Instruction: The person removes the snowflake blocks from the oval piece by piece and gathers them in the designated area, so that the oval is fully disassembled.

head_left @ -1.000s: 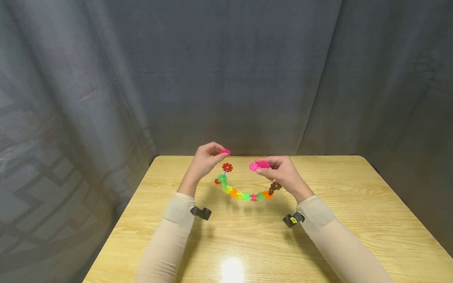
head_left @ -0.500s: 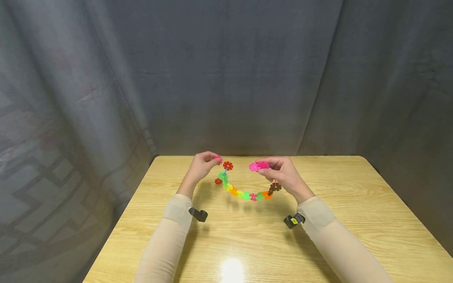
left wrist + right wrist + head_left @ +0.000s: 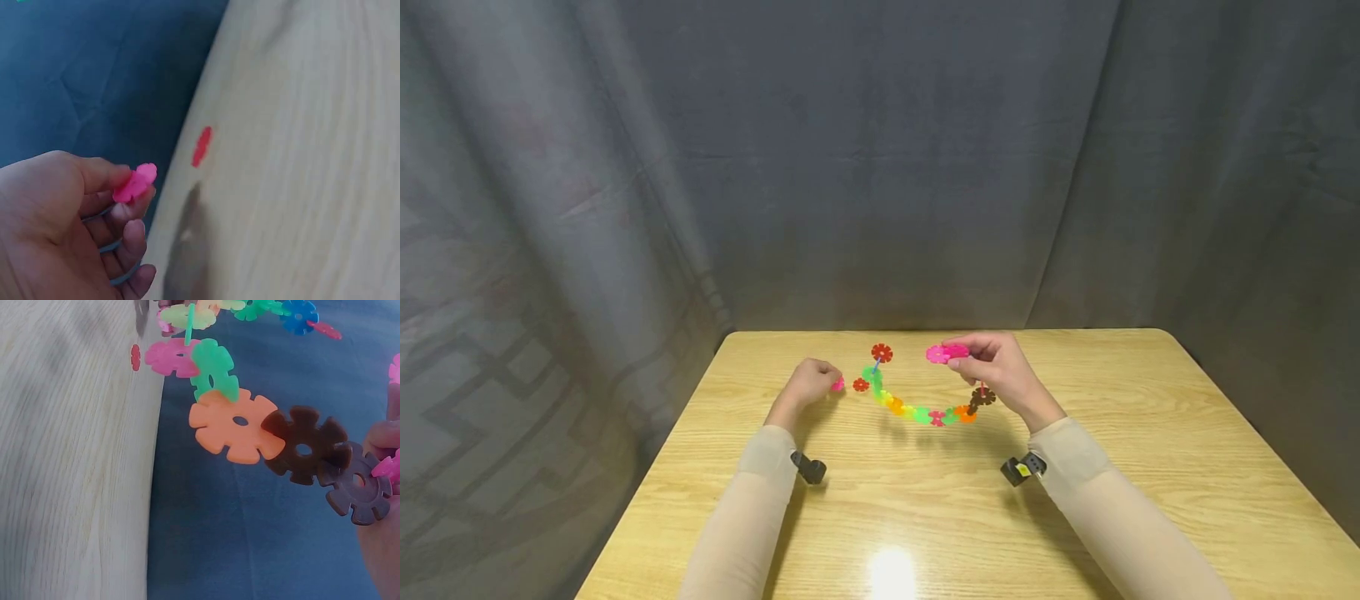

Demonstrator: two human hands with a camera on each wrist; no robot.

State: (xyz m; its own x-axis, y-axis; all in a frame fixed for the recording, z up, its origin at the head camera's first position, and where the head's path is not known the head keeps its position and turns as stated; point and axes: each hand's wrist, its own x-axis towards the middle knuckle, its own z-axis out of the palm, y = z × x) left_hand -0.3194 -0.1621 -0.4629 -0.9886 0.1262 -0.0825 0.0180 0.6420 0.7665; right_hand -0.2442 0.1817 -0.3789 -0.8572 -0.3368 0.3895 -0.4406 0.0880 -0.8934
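Observation:
My left hand (image 3: 808,382), low at the left, pinches a pink snowflake disc (image 3: 134,184) between thumb and fingers. A red snowflake disc (image 3: 861,385) lies on the table just right of it. My right hand (image 3: 1002,371) holds up pink snowflake discs (image 3: 937,354) at one end of a chain of interlocked snowflake discs (image 3: 237,425). From there the chain sags through brown, orange, green and yellow pieces, then rises on the left past a blue one to a red end disc (image 3: 882,352). That end hangs free, above the table.
A light wood table (image 3: 925,517) spreads beneath both hands, its far edge close behind them. Grey curtains (image 3: 880,167) stand at the back and both sides. Each wrist wears a small black camera (image 3: 808,468).
My left hand has moved down and left, away from the red end of the chain, carrying the pink snowflake disc low beside the red one. The right hand and the chain stay nearly still.

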